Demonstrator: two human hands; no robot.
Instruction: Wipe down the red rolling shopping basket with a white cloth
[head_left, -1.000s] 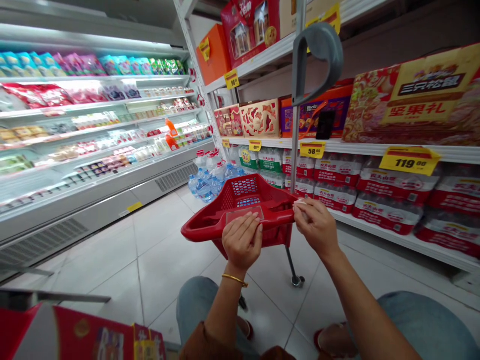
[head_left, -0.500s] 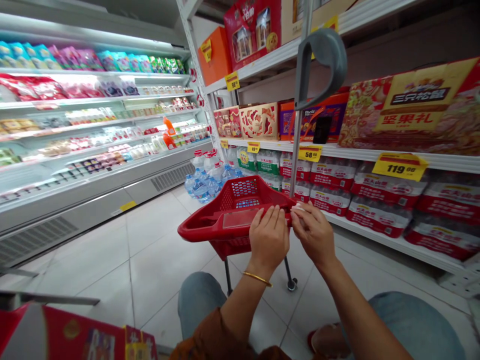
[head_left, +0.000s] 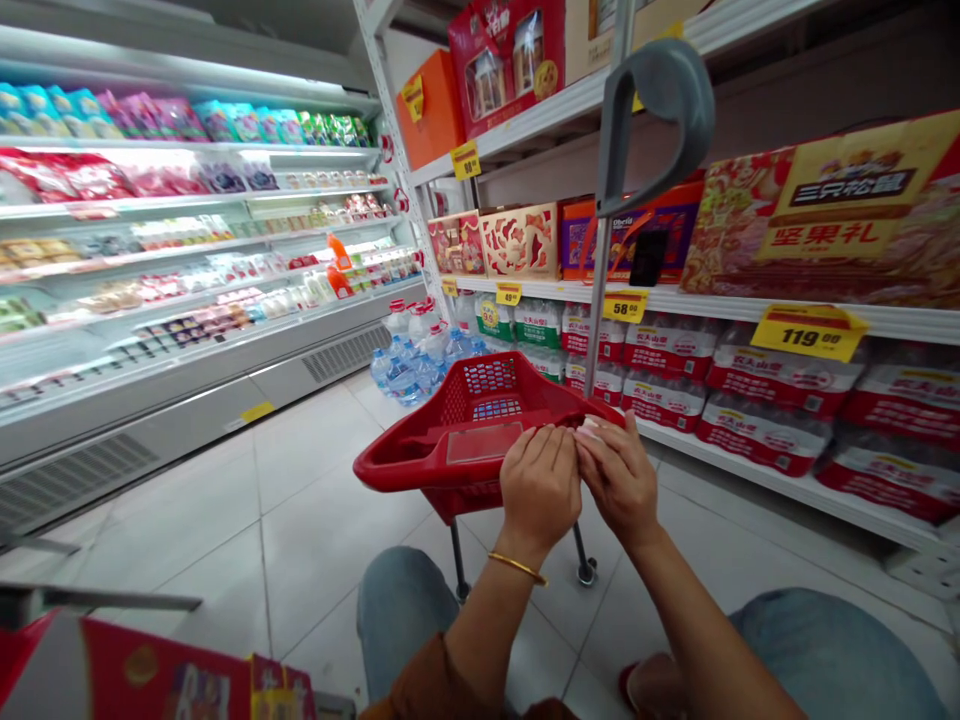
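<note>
A small red plastic shopping cart (head_left: 420, 462) stands in front of my knees. My left hand (head_left: 541, 490), with a gold bangle at its wrist, is closed over the cart's near rim; the fingertips curl out of sight. Right beside it, my right hand (head_left: 621, 475) is closed at the rim's right corner. A crumpled white wipe or tissue (head_left: 591, 427) shows between its fingers, pressed near the rim. Behind the hands a grey metal pole (head_left: 598, 320) rises from the cart's corner, with a grey loop-shaped piece (head_left: 701, 105) near its top.
White shelves on the right carry gift boxes (head_left: 832, 215) and shrink-wrapped water bottles (head_left: 780, 430). Large blue-tinted bottles (head_left: 409, 375) stand on the floor behind the cart. A chilled display case (head_left: 300, 355) runs along the left. A red box (head_left: 172, 675) lies at lower left.
My right hand has shifted slightly left and down along the rim, closer to my left hand, still with the white wipe or tissue. The pole and loop appear slightly farther right.
</note>
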